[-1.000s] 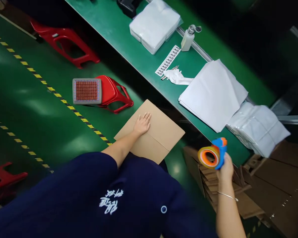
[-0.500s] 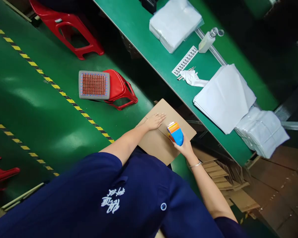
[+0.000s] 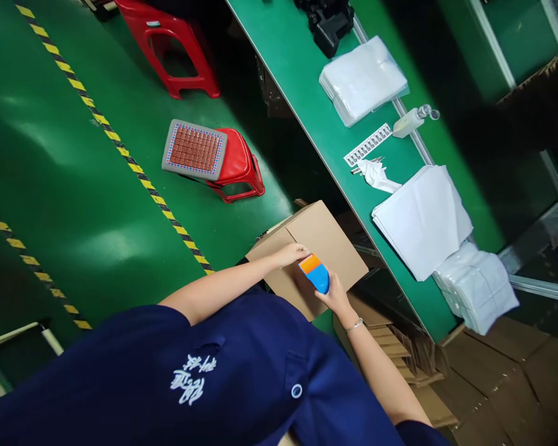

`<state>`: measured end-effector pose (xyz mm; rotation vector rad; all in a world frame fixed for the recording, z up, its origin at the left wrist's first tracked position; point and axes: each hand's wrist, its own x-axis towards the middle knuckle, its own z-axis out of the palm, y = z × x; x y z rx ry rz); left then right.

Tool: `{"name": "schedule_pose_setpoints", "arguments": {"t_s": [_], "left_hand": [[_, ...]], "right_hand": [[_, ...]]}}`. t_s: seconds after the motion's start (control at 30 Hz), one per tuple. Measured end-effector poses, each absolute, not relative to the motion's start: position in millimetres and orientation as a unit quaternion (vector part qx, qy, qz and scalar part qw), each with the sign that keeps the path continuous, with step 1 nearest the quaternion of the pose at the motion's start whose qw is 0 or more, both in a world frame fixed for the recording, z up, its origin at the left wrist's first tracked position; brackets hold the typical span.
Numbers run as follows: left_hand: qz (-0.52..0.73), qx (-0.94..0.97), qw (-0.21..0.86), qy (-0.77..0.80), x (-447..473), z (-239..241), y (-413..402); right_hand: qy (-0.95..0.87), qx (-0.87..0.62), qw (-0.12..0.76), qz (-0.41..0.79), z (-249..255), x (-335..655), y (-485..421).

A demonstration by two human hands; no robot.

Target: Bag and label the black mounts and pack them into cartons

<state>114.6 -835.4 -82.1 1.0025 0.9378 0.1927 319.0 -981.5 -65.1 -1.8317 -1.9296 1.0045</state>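
Observation:
A cardboard box point(image 3: 331, 238) stands in front of my body, its top flaps closed together along a seam. My right hand point(image 3: 335, 295) is wrapped round a blue and orange tape dispenser point(image 3: 317, 275), held over the box top. Close to the dispenser's orange front end is my left hand point(image 3: 292, 254), with its fingers drawn together in a pinch. Whatever sits between those fingertips is too small to make out.
To the right runs a green workbench point(image 3: 302, 93) bearing stacked white bags point(image 3: 363, 80), white sheets point(image 3: 423, 220), a wrapped bundle point(image 3: 477, 286) and a bottle point(image 3: 409, 122). A red stool point(image 3: 238, 162) with a cushion point(image 3: 195, 148) stands ahead. Flattened cardboard point(image 3: 390, 341) leans below the bench.
My left hand has gone from lying flat on the box to a pinch beside the dispenser. The dispenser has come nearer to that hand. The camera view has shifted.

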Motion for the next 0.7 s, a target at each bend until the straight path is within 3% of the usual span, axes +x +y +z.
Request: {"name": "schedule_pose_setpoints", "arguments": {"t_s": [0.3, 0.53, 0.7], "left_hand": [[0.073, 0.360, 0.822, 0.435, 116, -70, -814], [0.121, 0.377, 0.751, 0.528, 95, -75, -784], [0.163, 0.451, 0.691, 0.541, 93, -69, -751]], "right_hand": [[-0.720, -0.617, 0.114, 0.297, -61, 327, -976], [-0.716, -0.620, 0.053, 0.316, -38, 315, -954], [-0.663, -0.639, 0.062, 0.385, -17, 328, -912]]}}
